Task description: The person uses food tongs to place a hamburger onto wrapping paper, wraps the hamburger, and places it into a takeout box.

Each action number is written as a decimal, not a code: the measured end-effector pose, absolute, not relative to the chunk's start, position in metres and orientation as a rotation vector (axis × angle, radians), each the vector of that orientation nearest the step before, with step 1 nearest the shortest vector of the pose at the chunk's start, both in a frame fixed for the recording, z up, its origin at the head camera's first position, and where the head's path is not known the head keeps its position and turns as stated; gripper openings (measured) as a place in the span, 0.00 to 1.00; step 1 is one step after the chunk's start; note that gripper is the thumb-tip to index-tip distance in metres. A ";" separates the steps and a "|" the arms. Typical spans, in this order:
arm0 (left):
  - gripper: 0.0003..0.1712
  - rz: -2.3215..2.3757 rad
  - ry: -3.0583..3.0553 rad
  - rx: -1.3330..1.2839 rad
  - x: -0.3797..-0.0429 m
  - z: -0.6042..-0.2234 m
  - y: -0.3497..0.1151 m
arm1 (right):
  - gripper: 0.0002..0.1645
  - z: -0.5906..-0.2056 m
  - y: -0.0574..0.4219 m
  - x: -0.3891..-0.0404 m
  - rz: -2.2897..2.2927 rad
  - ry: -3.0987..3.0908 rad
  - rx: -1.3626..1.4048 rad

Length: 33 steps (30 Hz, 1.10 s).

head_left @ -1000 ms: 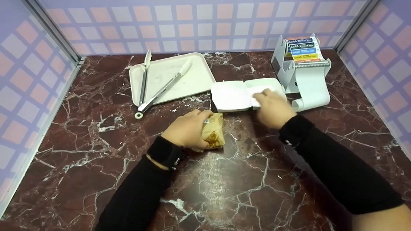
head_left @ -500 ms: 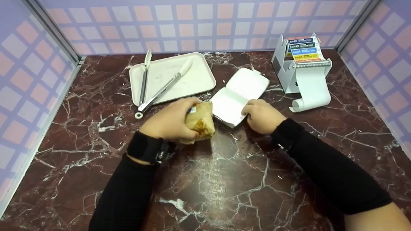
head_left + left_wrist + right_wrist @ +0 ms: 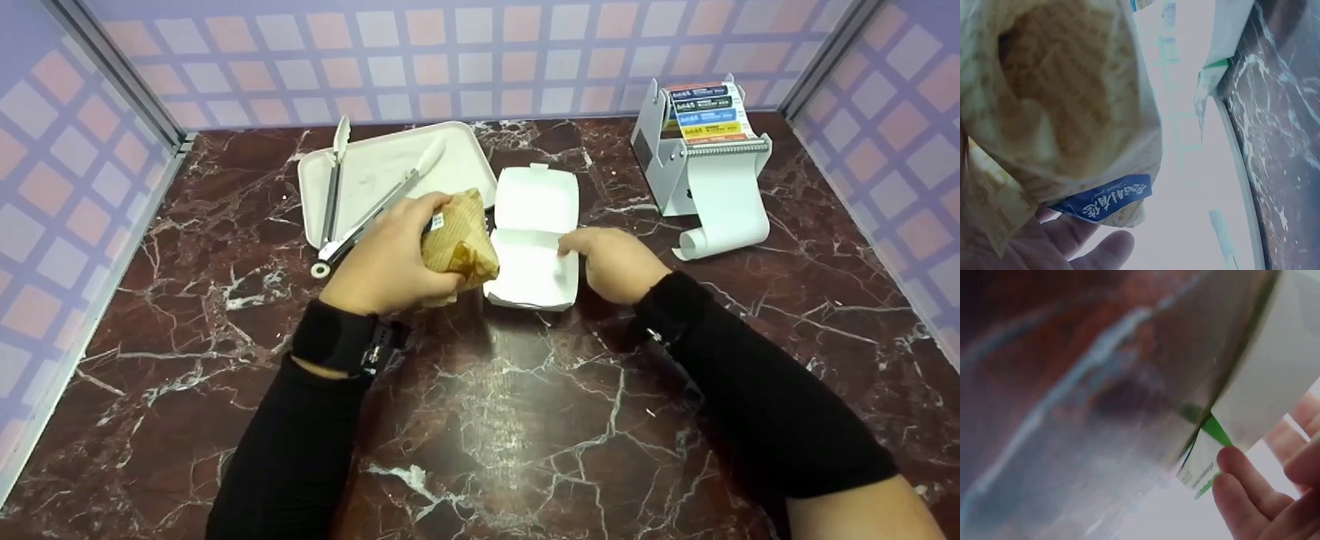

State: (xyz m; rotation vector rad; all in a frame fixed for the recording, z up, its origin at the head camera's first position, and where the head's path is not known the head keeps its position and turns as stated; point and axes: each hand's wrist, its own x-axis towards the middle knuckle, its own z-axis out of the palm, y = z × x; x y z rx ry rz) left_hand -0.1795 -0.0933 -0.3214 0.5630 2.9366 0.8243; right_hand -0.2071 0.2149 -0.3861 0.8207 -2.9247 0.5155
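Note:
My left hand (image 3: 390, 259) grips a paper-wrapped burger (image 3: 463, 240) just left of the box. Its tan printed wrapper carries a blue label, seen large in the left wrist view with the curled fingers (image 3: 1107, 250) beneath it. A white clamshell burger box (image 3: 534, 277) stands with its lid laid back toward the rear wall. At the box's right wall, my right hand (image 3: 616, 262) pinches the edge, a fingertip reaching over to the inside. In the right wrist view, two fingers (image 3: 1244, 481) lie against the box's green-marked outer side; part of the grasp is hidden.
Behind the left hand, a pale tray (image 3: 375, 169) bears metal tongs (image 3: 328, 202) with spread arms, one passing under the hand. At back right stands a label dispenser (image 3: 701, 150) with a long white strip curling onto the dark marbled table (image 3: 480, 435).
The box has turned from lying crosswise to having its lid at the back, with my right hand at its side. My left hand has lifted the wrapped burger up and back, slightly left.

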 end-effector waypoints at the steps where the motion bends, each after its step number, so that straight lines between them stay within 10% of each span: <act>1: 0.58 0.806 2.941 0.573 -0.181 -0.320 -0.091 | 0.31 -0.385 0.216 -0.208 0.537 -2.929 0.773; 13: 0.56 0.576 2.809 0.750 -0.208 -0.312 -0.026 | 0.25 -0.385 0.233 -0.209 1.038 -2.861 0.246; 33: 0.57 0.208 2.805 0.903 -0.224 -0.347 0.023 | 0.29 -0.393 0.227 -0.211 1.299 -2.964 0.348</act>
